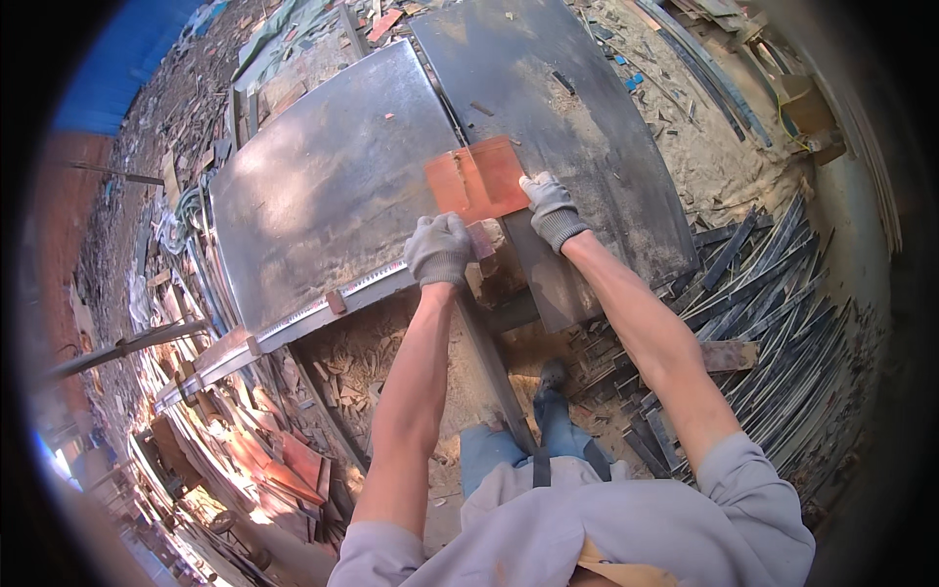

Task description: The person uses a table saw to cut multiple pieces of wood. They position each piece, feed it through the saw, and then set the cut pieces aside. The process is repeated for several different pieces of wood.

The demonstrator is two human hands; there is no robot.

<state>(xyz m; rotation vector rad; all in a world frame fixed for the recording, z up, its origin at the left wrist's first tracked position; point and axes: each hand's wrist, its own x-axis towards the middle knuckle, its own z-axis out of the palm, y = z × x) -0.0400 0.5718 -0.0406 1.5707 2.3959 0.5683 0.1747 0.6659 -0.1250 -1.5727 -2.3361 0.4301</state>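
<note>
A flat orange-red board (494, 178) lies across the narrow gap between two grey metal table plates. A rough, pale line marks its left part. My left hand (437, 251), in a grey knit glove, is closed at the board's near left corner; its fingertips are hidden. At the right edge my gloved right hand (554, 209) pinches the board, with the thumb side toward it. A small reddish block (480, 241) sits just right of my left hand. Along the near edge of the left plate (323, 186) runs a rail with a measuring tape (377, 276).
The right plate (597, 147) carries scattered chips and dust. Long dark strips (773, 303) are heaped at the right. Wood offcuts (284, 465) pile up at the lower left. A metal bar (494, 367) runs from the table toward my legs.
</note>
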